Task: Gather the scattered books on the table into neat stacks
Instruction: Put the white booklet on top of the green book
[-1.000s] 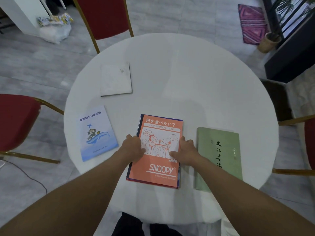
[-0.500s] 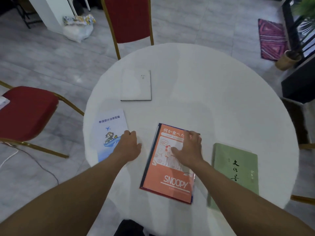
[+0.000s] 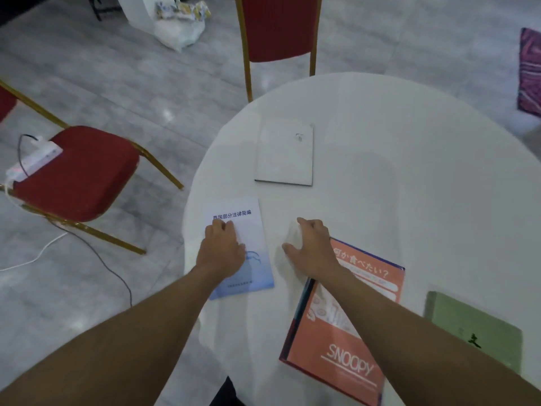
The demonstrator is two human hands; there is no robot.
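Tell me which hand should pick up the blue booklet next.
Left. The left hand already lies flat on the blue booklet. The right hand rests on bare tablecloth between the booklet and the orange Snoopy book.

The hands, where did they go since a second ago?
Both left the orange Snoopy book. The left hand went left and now presses on the blue booklet. The right hand followed and rests open on the white table between the two. The white book and green book lie where they were.
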